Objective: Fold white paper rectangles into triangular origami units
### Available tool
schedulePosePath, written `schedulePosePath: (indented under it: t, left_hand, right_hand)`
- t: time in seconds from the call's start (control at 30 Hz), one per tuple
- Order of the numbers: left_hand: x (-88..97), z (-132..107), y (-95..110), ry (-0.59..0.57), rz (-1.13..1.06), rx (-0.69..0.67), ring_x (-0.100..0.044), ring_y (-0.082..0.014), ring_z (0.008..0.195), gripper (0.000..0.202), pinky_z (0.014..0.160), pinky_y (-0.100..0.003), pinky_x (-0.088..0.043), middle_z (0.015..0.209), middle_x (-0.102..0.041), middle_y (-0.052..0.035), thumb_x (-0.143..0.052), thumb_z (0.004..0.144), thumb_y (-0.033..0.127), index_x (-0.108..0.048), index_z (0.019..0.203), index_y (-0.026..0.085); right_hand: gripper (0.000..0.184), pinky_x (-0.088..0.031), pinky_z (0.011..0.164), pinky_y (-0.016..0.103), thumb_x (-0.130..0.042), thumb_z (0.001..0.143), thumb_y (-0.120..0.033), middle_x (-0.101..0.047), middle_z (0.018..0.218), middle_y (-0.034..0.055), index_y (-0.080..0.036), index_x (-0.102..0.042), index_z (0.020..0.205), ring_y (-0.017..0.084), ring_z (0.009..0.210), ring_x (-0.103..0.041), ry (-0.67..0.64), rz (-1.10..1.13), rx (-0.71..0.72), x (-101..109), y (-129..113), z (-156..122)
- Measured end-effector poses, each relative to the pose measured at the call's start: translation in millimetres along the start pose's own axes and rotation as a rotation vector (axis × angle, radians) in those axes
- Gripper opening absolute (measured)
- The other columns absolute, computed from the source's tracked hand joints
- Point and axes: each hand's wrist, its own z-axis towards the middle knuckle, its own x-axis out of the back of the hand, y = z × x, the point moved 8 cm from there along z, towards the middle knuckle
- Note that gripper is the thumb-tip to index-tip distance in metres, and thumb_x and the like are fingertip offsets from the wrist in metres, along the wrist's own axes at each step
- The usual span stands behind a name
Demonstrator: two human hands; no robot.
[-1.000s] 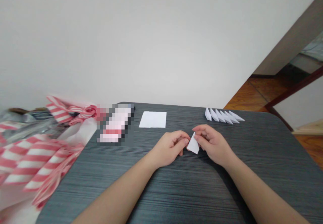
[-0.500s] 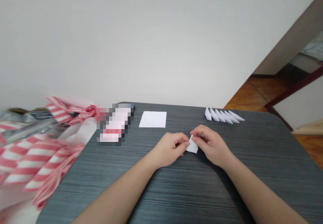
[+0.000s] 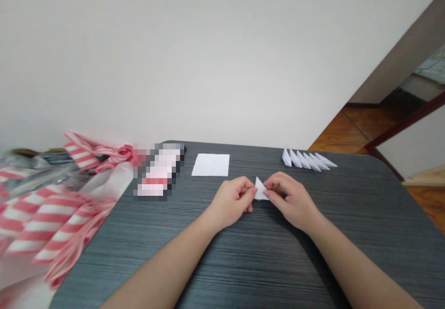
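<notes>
Between my two hands is a small piece of folded white paper (image 3: 260,192), its pointed tip facing away from me. My left hand (image 3: 234,201) pinches its left side with thumb and fingers. On the opposite side, my right hand (image 3: 288,199) grips the edge, thumb in front. Fingertips cover both side edges of the paper. Beyond my left hand a flat white paper sheet (image 3: 210,164) lies on the dark table. Past my right hand, several folded white paper pieces (image 3: 308,159) stand in a slanting, overlapping row.
The dark wood-grain table (image 3: 243,262) meets a pale wall (image 3: 222,58) at the back. A blurred-out, phone-like object (image 3: 160,170) rests at its left edge. Red-and-white striped cloth (image 3: 45,216) is heaped to the left. Brown flooring (image 3: 361,128) shows at right.
The folded paper has turned between my fingers: its wide end faced me lower down, and now it is a triangle pointing away. Both hands stay nearly in place.
</notes>
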Motion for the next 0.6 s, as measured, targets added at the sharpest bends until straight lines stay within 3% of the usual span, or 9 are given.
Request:
schedulePosePath:
  t: [0.27,0.6]
  left_hand:
    - [-0.9,-0.7,-0.6,0.004,-0.012,0.018,-0.062,-0.0124,0.05,0.021,0.052,-0.021,-0.047,0.059,-0.068,-0.0008,-0.052,0.093,0.034,-0.058,0.083,0.017]
    - [-0.8,0.4,3.5,0.019,-0.082,0.035,-0.063,-0.012,0.05,0.019,0.052,-0.022,-0.051,0.058,-0.068,-0.0003,-0.055,0.091,0.033,-0.059,0.082,0.016]
  right_hand:
    - [0.001,-0.046,0.06,0.026,-0.062,0.088,-0.02,-0.059,0.083,0.003,-0.021,-0.061,0.088,0.014,0.065,-0.055,0.006,-0.007,-0.003,1.4,-3.7,0.9]
    - [0.011,-0.048,0.061,0.028,-0.058,0.091,-0.022,-0.066,0.088,0.0059,-0.022,-0.067,0.099,0.016,0.07,-0.059,-0.009,-0.07,0.051,0.2,-3.5,0.2]
